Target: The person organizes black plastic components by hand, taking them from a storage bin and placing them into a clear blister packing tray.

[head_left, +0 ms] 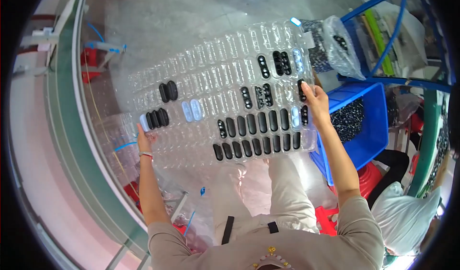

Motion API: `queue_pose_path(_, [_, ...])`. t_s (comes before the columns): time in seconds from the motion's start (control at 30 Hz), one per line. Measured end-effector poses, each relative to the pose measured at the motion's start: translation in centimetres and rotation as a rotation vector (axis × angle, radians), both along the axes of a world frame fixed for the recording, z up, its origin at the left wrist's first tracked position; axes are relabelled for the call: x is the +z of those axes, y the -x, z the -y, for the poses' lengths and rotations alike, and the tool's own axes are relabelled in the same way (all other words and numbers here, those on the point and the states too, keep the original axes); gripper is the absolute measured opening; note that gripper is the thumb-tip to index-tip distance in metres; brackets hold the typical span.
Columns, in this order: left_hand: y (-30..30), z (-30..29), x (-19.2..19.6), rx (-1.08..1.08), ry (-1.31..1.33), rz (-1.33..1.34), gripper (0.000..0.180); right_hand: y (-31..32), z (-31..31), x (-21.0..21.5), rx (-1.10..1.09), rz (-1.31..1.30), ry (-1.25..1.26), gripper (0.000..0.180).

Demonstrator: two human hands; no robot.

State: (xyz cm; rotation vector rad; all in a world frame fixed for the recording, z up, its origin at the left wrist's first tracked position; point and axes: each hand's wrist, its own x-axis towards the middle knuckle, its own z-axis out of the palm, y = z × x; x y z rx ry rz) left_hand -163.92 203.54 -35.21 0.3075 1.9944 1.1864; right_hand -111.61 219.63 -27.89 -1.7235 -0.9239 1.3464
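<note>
A large clear plastic tray (211,83) with rows of oblong pockets spans the space in front of me, above my legs. My left hand (145,137) grips its left edge, close to a light blue oblong piece (144,122) and several black ones (157,118). At the opposite edge my right hand (316,104) is closed on the tray, thumb on top beside a black piece (302,90). Black oblong pieces (262,122) fill much of the two near right rows. Some pieces show dotted faces (263,67). Two light blue ones (192,110) lie mid-tray. Many pockets hold nothing.
To the right stands a blue bin (376,119) with many small dark parts (349,121). Beyond it are a clear bag (341,45) and a blue metal frame (402,25). A green-edged conveyor-like bench (79,140) runs along the left. Another person's sleeve (407,217) shows at lower right.
</note>
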Motion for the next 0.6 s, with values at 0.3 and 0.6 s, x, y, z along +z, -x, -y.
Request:
queue_pose_path(0.3, [-12.7,-10.6,21.9,-0.265,-0.01,0.056,0.054,-17.0,-1.0,20.9,0.022,-0.103,0.054,0.041])
queue_pose_path(0.6, [-13.8,-20.8,31.7,-0.369,0.01,0.104,0.052,-18.9,-3.6,30.7,-0.093,-0.26,-0.124,0.032])
